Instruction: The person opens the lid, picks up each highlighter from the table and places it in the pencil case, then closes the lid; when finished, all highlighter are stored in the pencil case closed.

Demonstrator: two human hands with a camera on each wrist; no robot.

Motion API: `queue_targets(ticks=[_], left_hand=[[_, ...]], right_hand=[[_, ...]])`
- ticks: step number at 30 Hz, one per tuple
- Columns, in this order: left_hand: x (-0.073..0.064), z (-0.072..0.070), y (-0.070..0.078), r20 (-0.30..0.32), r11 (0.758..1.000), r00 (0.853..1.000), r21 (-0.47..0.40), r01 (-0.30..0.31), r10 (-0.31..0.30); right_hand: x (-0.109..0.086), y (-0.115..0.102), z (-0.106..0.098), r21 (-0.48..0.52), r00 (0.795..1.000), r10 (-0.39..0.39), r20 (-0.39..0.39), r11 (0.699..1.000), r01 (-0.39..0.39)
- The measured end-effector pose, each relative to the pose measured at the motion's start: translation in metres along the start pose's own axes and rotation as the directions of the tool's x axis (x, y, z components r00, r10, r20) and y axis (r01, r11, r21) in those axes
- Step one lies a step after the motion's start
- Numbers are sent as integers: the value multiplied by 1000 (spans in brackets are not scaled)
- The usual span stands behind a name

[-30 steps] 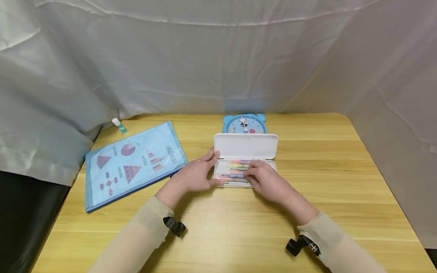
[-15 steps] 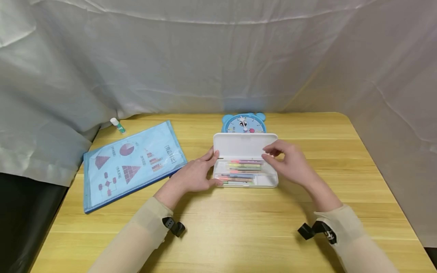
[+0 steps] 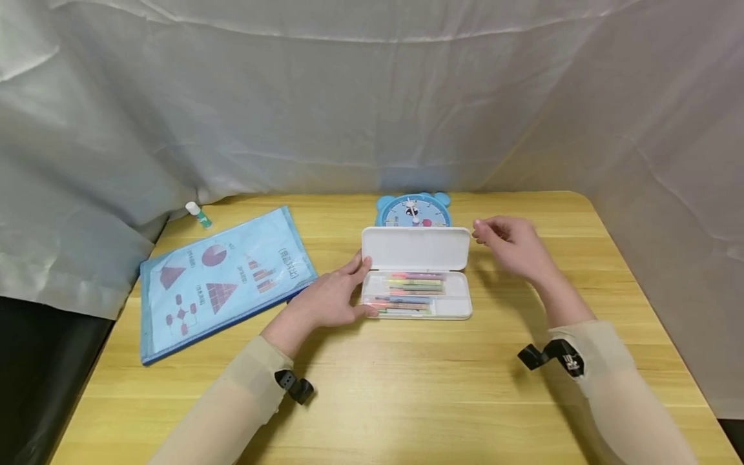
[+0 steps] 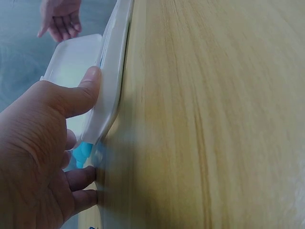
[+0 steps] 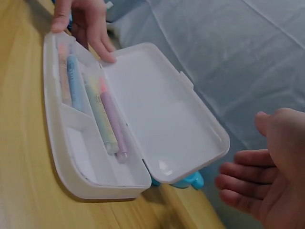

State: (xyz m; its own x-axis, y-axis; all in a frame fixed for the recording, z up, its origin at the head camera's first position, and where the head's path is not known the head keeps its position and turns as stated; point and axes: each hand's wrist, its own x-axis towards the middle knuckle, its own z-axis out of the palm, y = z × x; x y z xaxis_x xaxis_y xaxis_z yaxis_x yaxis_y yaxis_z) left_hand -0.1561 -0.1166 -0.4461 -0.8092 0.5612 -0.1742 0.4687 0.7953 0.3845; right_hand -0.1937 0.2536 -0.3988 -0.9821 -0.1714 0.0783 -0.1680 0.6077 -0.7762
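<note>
A white pencil case (image 3: 454,306) lies on the table with its lid (image 3: 415,249) raised. Several pastel pens (image 3: 415,283) fill its two long compartments, and a bare section shows at the right end. My left hand (image 3: 328,297) grips the case's left end, the thumb on its near edge and the index finger by the hinge. To the right of the lid, my right hand (image 3: 517,248) hovers over the table with loosely bent fingers and nothing in them. In the right wrist view, that hand (image 5: 271,171) is apart from the lid.
Directly behind the lid sits a blue animal-eared clock (image 3: 415,210), its lower part hidden. A light blue document pouch (image 3: 227,278) with printed charts lies at the left. Beyond it is a glue stick (image 3: 199,214). Grey cloth (image 3: 372,103) hangs along the table's far side.
My right hand has come out of the pencil case, passed the lid's right edge and moved off to the right. The left hand keeps its place on the case.
</note>
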Motion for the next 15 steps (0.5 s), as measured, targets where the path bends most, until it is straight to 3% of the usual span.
queue_targets(ticks=[6,15], left_hand=[[-1,1,-2,1,1000,1000,4,5,-5],[1,1,-1,-1,1000,1000,-3,4,-4]], right_hand=[[15,8,4,122,987,65,149,989,-83],[19,10,10,64,980,138,147,987,-148]])
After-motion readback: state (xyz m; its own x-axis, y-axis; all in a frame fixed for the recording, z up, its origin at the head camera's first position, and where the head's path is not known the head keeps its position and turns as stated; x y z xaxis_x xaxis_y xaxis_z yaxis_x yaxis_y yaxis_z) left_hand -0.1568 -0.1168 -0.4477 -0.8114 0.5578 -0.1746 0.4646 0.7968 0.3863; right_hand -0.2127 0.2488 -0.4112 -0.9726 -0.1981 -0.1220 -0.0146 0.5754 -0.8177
